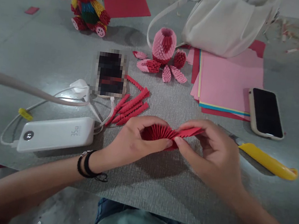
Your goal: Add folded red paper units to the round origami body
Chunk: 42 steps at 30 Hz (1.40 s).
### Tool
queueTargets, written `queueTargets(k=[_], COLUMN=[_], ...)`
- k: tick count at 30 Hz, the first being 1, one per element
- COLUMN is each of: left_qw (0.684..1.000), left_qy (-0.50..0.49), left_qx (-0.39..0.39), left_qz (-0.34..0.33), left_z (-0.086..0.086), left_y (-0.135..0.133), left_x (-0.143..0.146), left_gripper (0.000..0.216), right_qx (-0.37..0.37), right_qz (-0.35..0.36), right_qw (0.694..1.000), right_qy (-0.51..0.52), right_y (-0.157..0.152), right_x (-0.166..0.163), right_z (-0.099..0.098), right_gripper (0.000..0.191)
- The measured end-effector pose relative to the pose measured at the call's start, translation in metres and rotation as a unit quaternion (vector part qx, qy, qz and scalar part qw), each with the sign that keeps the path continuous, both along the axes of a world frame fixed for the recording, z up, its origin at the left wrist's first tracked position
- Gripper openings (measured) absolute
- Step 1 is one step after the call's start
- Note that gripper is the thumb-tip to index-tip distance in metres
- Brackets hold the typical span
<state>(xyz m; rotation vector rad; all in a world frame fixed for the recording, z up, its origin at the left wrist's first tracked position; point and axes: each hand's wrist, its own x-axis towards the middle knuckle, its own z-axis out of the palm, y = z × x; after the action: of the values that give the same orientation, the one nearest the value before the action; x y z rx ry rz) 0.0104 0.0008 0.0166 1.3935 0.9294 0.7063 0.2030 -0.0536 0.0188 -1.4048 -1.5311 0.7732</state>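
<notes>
Between my two hands is a red folded-paper piece point(160, 132), its many pleats fanned in a curve on the left and drawn into a narrow strip on the right. My left hand point(138, 136) wraps the fanned part, thumb pressed on its front edge. With thumb and fingers my right hand point(213, 149) pinches the strip end close to the left thumb. Several red strips of nested folded paper point(132, 106) lie on the table just beyond my left hand. A yellow utility knife point(268, 160), blade out, rests to the right of my right hand.
A white power bank point(57, 134) with cables lies left, near a blurred phone point(112, 74). Further back stand a pink-and-red paper vase point(164, 47) and a red paper figure point(90, 8). Coloured paper sheets point(225, 81), another phone point(266, 112) and a white bag point(224, 22) occupy the right.
</notes>
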Motion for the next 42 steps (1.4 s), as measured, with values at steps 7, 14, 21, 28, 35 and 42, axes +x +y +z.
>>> queueTargets(k=[7,14,21,28,35,42], left_qw=[0.999,0.983,0.961,0.973,0.986,0.992], left_qy=[-0.037,-0.146,-0.221,-0.2,-0.142,-0.108], left_qx=[-0.001,-0.106,-0.161,-0.113,-0.089,-0.069], left_qz=[-0.003,0.032,0.038,0.021,0.018,0.013], left_z=[-0.001,-0.01,-0.013,-0.011,-0.006,-0.005], left_y=[0.002,0.001,0.0,0.0,0.001,0.001], left_x=[0.0,-0.001,0.001,0.0,0.0,-0.001], left_gripper=[0.017,0.023,0.027,0.025,0.027,0.027], right_qx=[-0.067,-0.152,-0.238,-0.252,-0.238,-0.195], right_qz=[0.002,-0.006,-0.01,-0.011,0.007,0.034], right_qw=[0.995,0.957,0.913,0.906,0.917,0.953], right_qy=[0.08,0.246,0.33,0.341,0.319,0.231], right_y=[0.003,0.01,0.014,0.016,0.015,0.011], right_x=[0.0,0.015,0.011,0.009,0.01,0.016], right_z=[0.005,-0.003,-0.002,0.0,-0.003,-0.007], right_gripper=[0.016,0.019,0.019,0.019,0.021,0.025])
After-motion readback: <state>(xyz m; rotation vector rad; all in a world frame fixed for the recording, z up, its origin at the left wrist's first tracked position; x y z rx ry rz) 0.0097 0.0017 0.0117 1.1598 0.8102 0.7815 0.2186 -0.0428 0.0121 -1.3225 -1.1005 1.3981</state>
